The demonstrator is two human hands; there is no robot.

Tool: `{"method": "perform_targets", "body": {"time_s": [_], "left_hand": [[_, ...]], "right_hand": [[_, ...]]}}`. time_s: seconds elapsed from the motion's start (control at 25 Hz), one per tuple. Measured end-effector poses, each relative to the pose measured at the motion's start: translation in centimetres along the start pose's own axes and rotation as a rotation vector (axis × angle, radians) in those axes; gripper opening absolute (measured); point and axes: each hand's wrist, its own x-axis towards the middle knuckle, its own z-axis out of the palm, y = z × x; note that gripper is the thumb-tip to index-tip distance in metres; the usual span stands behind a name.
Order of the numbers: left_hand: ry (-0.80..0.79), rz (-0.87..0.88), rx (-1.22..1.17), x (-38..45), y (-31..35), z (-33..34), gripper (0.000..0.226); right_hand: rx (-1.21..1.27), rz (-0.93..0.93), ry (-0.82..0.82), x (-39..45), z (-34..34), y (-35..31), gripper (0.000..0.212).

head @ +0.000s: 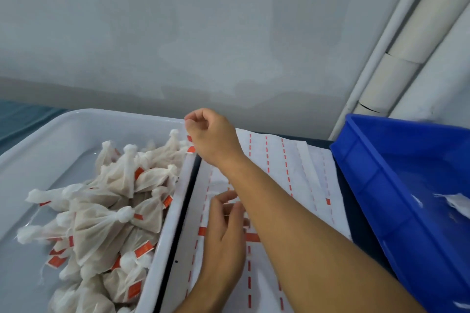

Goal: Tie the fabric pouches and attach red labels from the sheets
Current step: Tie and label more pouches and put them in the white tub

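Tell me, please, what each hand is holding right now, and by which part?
Right hand, fingers curled over the tray: contents cannot be told. Left hand rests on the label sheets; grip unclear.

A pale grey wall (pixel 203 20) fills the upper field, its surface mottled with faint darker patches under soft, even light. Along the wall's base runs a darker grey band (pixel 101 94). To the right of the wall, white pipes (pixel 407 40) rise on a slant, one built of short sleeved sections with visible joints. At the wall's lower left lies a strip of blue-green surface (pixel 23 117). Below the wall, a dark tabletop (pixel 361 231) shows in narrow gaps.
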Motion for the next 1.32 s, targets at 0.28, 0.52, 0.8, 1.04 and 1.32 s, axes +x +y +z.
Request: {"method": "perform_targets", "body": {"time_s": [0.28,0.52,0.8,1.04,1.32], "left_hand": [[-0.026,0.011,0.213,0.2,-0.7,-0.4,0.033],[-0.022,-0.015,0.327,-0.1,-0.2,0.4,0.031],[-0.032,-0.042,0.391,0.1,0.2,1.7,0.035],[-0.008,-0.074,0.441,0.7,0.0,1.9,0.037],[-0.028,-0.082,0.412,0.8,0.0,2.1,0.038]], "right_hand": [[-0.328,-0.091,0.401,-0.3,-16.3,-2.2,0.016],[-0.627,0.338,0.537,-5.2,-32.1,1.8,0.022],[-0.614,0.827,0.275,-12.3,-36.5,11.4,0.033],[-0.48,0.843,0.27,-12.5,-35.8,14.3,0.041],[-0.554,0.665,0.272,-9.7,-35.3,16.0,0.051]]}}
